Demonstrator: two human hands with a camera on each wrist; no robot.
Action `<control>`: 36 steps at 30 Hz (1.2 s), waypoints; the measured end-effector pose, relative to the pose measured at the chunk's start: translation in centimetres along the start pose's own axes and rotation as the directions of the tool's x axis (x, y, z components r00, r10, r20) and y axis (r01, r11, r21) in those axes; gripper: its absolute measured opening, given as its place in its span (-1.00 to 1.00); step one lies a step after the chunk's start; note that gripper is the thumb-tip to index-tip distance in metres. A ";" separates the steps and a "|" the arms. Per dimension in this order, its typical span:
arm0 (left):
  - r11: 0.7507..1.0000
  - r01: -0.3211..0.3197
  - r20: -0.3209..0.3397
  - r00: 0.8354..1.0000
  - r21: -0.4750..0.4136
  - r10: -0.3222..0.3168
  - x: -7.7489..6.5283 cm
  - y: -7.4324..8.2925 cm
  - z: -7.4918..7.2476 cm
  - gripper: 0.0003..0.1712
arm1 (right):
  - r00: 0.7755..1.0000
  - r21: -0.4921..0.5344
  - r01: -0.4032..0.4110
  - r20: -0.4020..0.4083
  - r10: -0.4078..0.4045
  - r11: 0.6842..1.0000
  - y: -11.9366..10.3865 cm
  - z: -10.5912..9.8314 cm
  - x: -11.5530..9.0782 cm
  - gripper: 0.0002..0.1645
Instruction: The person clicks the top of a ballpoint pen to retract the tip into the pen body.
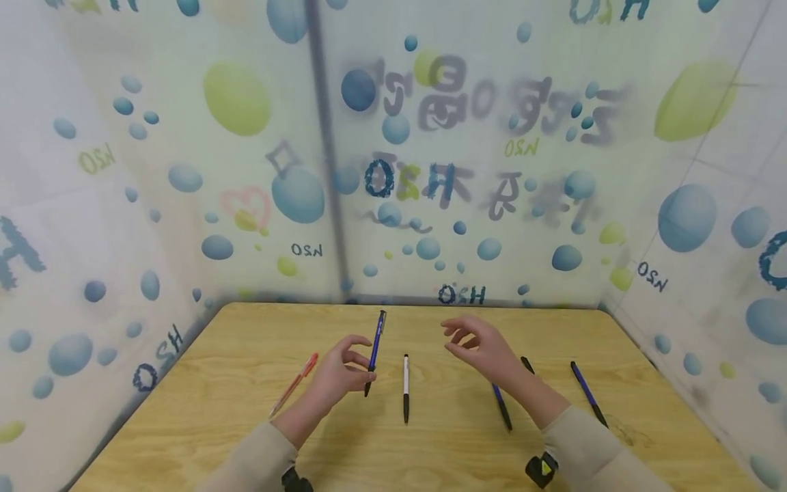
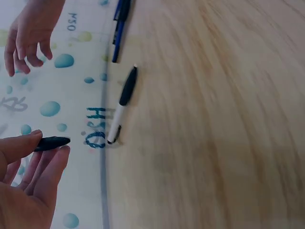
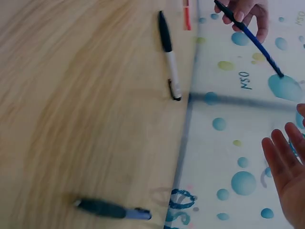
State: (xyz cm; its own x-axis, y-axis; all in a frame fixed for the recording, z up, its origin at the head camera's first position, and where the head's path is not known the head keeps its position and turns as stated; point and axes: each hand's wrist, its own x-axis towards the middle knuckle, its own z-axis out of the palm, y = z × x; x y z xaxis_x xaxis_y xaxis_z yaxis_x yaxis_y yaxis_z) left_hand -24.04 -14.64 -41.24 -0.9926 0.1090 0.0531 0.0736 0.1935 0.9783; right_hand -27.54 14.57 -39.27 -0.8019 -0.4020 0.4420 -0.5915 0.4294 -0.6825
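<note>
My left hand [image 1: 340, 372] pinches a blue pen [image 1: 378, 342] between thumb and fingers, above the table. The pen stands nearly upright, its black grip downward; that dark tip [image 2: 56, 142] pokes past my fingertips in the left wrist view. A white pen [image 1: 406, 386] with a black grip lies on the table between my hands. My right hand [image 1: 481, 347] hovers over the table with fingers loosely bent and nothing in them. Beneath the right wrist lies a blue pen [image 1: 501, 410], partly hidden. The black end [image 1: 527, 364] of another pen shows behind the forearm.
On the wooden table [image 1: 455, 451], a red pen [image 1: 294, 386] lies left of my left hand. Another blue pen [image 1: 588, 393] lies at the far right. A patterned curtain [image 1: 424, 273] with bubbles and letters borders the table at the back and sides.
</note>
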 end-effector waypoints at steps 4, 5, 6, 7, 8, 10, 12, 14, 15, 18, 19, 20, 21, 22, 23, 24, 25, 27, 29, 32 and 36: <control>0.996 0.020 -0.014 1.000 0.081 -0.019 0.0 -0.4 -0.8 -0.35 | 0.997 -0.042 0.013 0.079 -0.010 0.999 0.9 -0.4 -0.8 -0.63; 0.994 0.027 -0.015 1.000 0.103 -0.025 0.0 -0.5 -1.0 -0.34 | 0.995 -0.049 0.014 0.100 -0.009 0.999 1.1 -0.5 -1.0 -0.64; 0.992 0.034 -0.017 0.999 0.117 -0.033 0.0 -0.6 -1.1 -0.32 | 0.993 -0.055 0.013 0.119 -0.006 0.998 1.4 -0.6 -1.3 -0.64; 0.991 0.041 -0.020 0.999 0.129 -0.038 0.0 -0.7 -1.3 -0.30 | 0.991 -0.061 0.012 0.136 -0.004 0.998 1.6 -0.7 -1.5 -0.65; 0.989 0.042 -0.017 0.999 0.145 -0.040 0.0 -0.8 -1.5 -0.28 | 0.989 -0.066 0.011 0.151 0.000 0.998 1.8 -0.8 -1.7 -0.66; 0.983 0.044 -0.010 0.999 0.181 -0.043 0.0 -1.0 -1.9 -0.22 | 0.984 -0.077 0.015 0.179 -0.001 0.997 2.2 -0.9 -2.1 -0.66; 0.975 0.045 0.002 0.999 0.219 -0.047 0.0 -1.2 -2.3 -0.18 | 0.979 -0.089 0.017 0.203 0.002 0.996 2.5 -1.1 -2.5 -0.65; 0.965 0.047 0.020 0.998 0.259 -0.054 0.0 -1.4 -2.6 -0.14 | 0.973 -0.110 0.020 0.229 0.005 0.994 2.7 -1.3 -2.8 -0.64; 0.959 0.050 0.028 0.998 0.279 -0.060 0.0 -1.5 -2.8 -0.13 | 0.970 -0.124 0.022 0.242 0.009 0.992 2.8 -1.4 -2.9 -0.64; 0.928 0.029 0.061 0.997 0.371 -0.055 0.0 -2.0 -3.2 -0.14 | 0.960 -0.168 0.014 0.279 0.034 0.986 3.0 -1.5 -3.2 -0.61; 0.916 0.020 0.071 0.996 0.402 -0.052 0.0 -2.1 -3.3 -0.16 | 0.955 -0.180 0.013 0.293 0.041 0.984 3.1 -1.5 -3.2 -0.60; 0.898 0.006 0.082 0.996 0.439 -0.047 -0.1 -2.2 -3.4 -0.19 | 0.951 -0.192 0.009 0.305 0.051 0.981 3.2 -1.6 -3.3 -0.59; 0.881 -0.009 0.095 0.995 0.474 -0.041 -0.1 -2.4 -3.5 -0.21 | 0.946 -0.197 0.004 0.318 0.060 0.980 3.3 -1.6 -3.4 -0.58; 0.862 -0.026 0.108 0.994 0.506 -0.034 -0.1 -2.5 -3.6 -0.24 | 0.942 -0.200 -0.001 0.329 0.069 0.980 3.3 -1.6 -3.5 -0.57; 0.848 -0.035 0.119 0.992 0.529 -0.033 0.0 -2.6 -3.7 -0.26 | 0.938 -0.204 -0.004 0.340 0.075 0.979 3.4 -1.6 -3.5 -0.56; 0.835 -0.044 0.130 0.991 0.548 -0.033 0.0 -2.7 -3.8 -0.28 | 0.933 -0.207 -0.007 0.350 0.081 0.978 3.5 -1.7 -3.6 -0.56; 0.822 -0.053 0.141 0.989 0.566 -0.033 0.0 -2.8 -3.9 -0.30 | 0.930 -0.208 -0.010 0.358 0.086 0.978 3.5 -1.7 -3.7 -0.55; 0.807 -0.070 0.167 0.985 0.587 -0.036 0.1 -3.0 -4.1 -0.30 | 0.925 -0.208 -0.016 0.369 0.093 0.978 3.6 -1.7 -3.8 -0.55; 0.798 -0.072 0.186 0.981 0.599 -0.051 0.2 -3.1 -4.3 -0.30 | 0.920 -0.210 -0.018 0.379 0.098 0.977 3.7 -1.7 -3.8 -0.55; 0.781 -0.069 0.207 0.975 0.620 -0.077 0.5 -3.4 -4.5 -0.31 | 0.914 -0.204 -0.018 0.394 0.099 0.979 3.8 -1.7 -3.8 -0.56; 0.762 -0.058 0.216 0.970 0.645 -0.109 0.9 -3.6 -4.5 -0.32 | 0.907 -0.199 -0.008 0.412 0.091 0.980 3.9 -1.5 -3.9 -0.56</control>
State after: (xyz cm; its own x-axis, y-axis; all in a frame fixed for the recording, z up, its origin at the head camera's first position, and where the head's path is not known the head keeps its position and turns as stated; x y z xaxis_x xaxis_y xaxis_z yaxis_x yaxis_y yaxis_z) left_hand -25.60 -19.63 -43.84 -0.9503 0.2953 -0.0981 0.1762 0.7703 0.6128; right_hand -26.86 18.98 -42.76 -0.7462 -0.6583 0.0986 -0.5899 0.5853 -0.5563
